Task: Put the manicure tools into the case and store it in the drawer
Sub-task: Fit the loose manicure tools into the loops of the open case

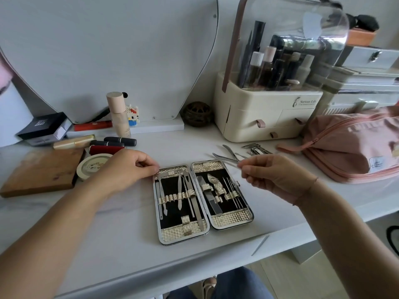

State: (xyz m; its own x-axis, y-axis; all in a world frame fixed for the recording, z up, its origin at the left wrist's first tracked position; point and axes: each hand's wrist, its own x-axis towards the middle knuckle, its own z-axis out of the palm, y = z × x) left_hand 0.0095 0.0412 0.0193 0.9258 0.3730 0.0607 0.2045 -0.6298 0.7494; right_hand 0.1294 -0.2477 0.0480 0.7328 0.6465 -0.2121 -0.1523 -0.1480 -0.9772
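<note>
By the left hand (129,169), the corner of the open, partly filled case (172,234) is pinched. A thin tool (225,158) is pinched in the right hand (276,180); loose tools (257,148) lie outside, so packing and storing are judged unfinished.

Home dressing table, not a workspace. Evidence: curved mirror (108,50) behind white surface (108,234), lidded cosmetics organizer (265,117) packed with bottles, lipsticks (119,141), foundation bottle (119,117), pink toiletry bag (349,152), brick-built toy figure (131,114), open manicure case (231,221).

White vanity table (118,244) beneath a curved mirror (108,50), daylit
</note>
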